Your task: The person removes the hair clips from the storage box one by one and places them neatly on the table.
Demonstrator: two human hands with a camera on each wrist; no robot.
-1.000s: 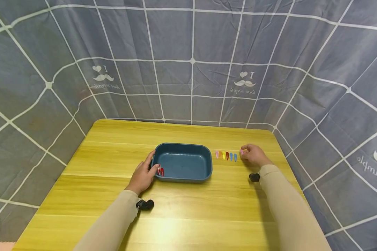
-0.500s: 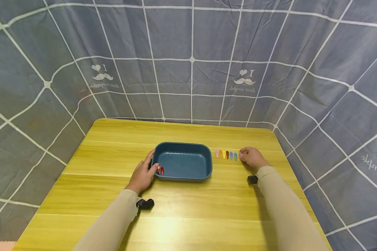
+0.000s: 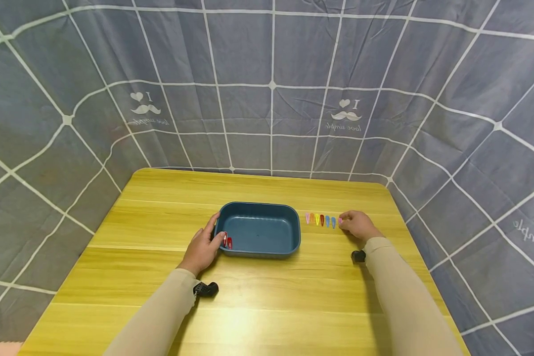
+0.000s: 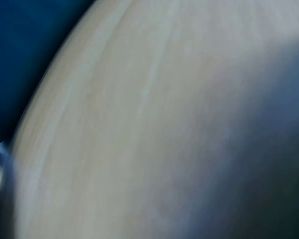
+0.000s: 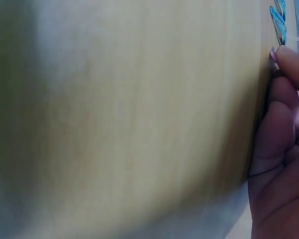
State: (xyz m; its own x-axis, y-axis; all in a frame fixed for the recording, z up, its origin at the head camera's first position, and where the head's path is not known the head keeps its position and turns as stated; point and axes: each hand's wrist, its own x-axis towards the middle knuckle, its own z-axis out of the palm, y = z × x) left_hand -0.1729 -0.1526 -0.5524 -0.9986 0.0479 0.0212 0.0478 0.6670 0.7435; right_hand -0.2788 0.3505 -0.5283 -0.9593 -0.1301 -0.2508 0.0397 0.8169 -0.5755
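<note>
My left hand holds the left end of a dark blue plastic basin, thumb over the rim and fingers along the outside. Inside, by that thumb, lie two red snap hair clips. At the right, my right hand pinches a pink hair clip between thumb and forefinger, down at the tabletop. To its left runs a row of hair clips: pink, orange, yellow, dark red and two blue ones. The right wrist view shows the pinched pink clip partly hidden by fingers.
Everything stands on a yellow wood-grain table. Grey curtains with white grid lines hang behind it and on both sides. The left wrist view is blurred, showing tabletop and a blue basin edge.
My right hand has shifted slightly left and down with the pink clip, bringing it beside the blue clips in the row. My left hand and the basin have stayed put.
</note>
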